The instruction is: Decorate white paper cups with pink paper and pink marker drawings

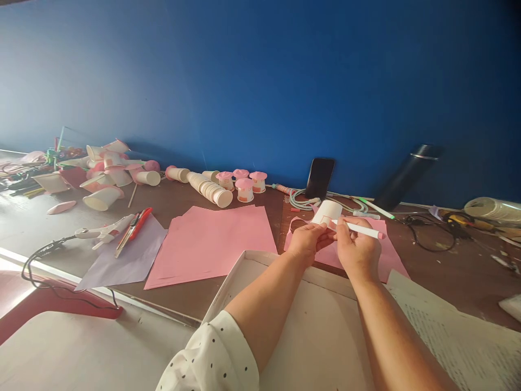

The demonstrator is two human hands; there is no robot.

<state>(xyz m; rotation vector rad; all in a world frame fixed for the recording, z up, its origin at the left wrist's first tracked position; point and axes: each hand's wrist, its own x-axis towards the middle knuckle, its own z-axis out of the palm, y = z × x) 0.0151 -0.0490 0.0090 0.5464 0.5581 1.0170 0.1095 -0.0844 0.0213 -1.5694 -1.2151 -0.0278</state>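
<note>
My left hand (308,239) is closed round a small white paper cup (328,212), held upside down above the brown table (183,203). The cup bears a pink outline drawn on its side. My right hand (355,245) grips a white marker with a pink end (362,231), its tip touching the cup. Under both hands lies a cut pink paper sheet (391,255). Both forearms reach over a shallow white cardboard tray (244,266).
A stack of pink paper (211,241) lies to the left, with a glue gun (103,231) and a red cutter (136,224) beyond. Several paper cups (106,179), a lying cup stack (209,189) and three pink-roofed cup houses (244,187) sit at the wall. A phone (319,177), cables and a dark bottle (405,175) stand right.
</note>
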